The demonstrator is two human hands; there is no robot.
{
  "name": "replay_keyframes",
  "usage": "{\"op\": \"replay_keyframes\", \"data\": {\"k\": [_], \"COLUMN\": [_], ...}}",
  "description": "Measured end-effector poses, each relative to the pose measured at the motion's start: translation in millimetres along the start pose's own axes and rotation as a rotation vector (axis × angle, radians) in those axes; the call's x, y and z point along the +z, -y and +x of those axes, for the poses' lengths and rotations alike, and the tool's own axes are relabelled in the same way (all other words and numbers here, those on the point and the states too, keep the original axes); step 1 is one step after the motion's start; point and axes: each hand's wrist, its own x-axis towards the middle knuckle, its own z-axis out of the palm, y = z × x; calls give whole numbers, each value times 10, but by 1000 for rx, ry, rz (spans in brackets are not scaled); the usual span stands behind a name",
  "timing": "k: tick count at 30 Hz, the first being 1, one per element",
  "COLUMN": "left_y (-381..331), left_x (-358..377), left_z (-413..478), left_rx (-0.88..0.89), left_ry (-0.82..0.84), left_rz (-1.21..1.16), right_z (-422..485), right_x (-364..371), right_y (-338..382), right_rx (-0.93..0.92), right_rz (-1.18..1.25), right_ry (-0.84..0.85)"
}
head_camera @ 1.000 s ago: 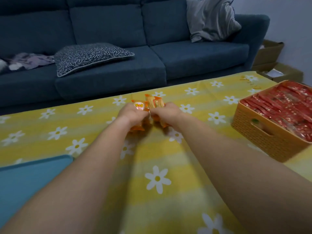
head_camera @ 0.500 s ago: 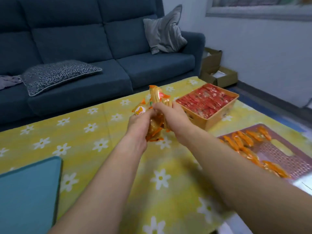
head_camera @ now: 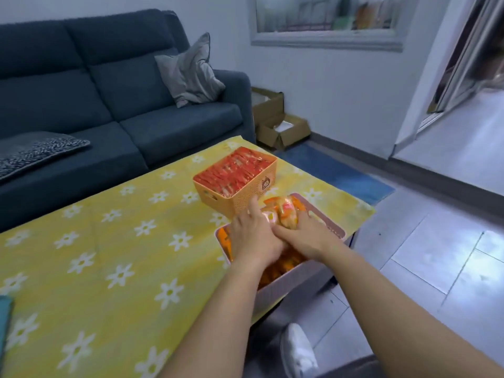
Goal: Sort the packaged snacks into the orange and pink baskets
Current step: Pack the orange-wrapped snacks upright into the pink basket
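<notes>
With left grip (head_camera: 255, 237) and right grip (head_camera: 306, 237) clasped round the snack bundle (head_camera: 285, 214), I judged it best lowered into the pink basket (head_camera: 294, 282) directly beneath before releasing.

You had crinkly, glossy film on the orange snack packets (head_camera: 283, 216) at centre right, and the same shine on the red packets (head_camera: 234, 170) just above. Your orange basket (head_camera: 240, 199) looked like matt plastic with a fine perforated weave, and the pink basket (head_camera: 289, 283) like smooth matt plastic. The worktop cloth (head_camera: 109, 241) was soft printed fabric, the sofa (head_camera: 136, 105) matt woven upholstery, the floor tiles (head_camera: 436, 255) glossy, and the boxes (head_camera: 283, 132) plain cardboard.
</notes>
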Motion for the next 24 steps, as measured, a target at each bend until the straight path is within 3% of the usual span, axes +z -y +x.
{"op": "replay_keyframes", "data": {"k": [2,7,10,13,17,20,24], "left_y": [113,289,312,285,219,110,9], "left_x": [-51,-191,-203,-197,-152,-130,-83], "left_z": [50,74,105,131,112,152,204], "left_rx": [-30,-69,-93,-60,94,162,154], "left_ry": [61,77,-57,-177,-208,-222,-87], "left_rz": [-20,-370,-456,-373,-171,-79,37], "right_z": [88,153,180,253,306,378,479], "right_x": [-13,-207,-316,-435,-509,-503,-403], "right_y": [-15,-6,-106,-213,-300,-311,-329], "right_rx": [15,-27,-17,-5,-80,-165,-201], "right_rz": [-84,45,192,196,114,10,-337], "right_ry": [40,-75,-160,-301,-386,-312,-42]}}
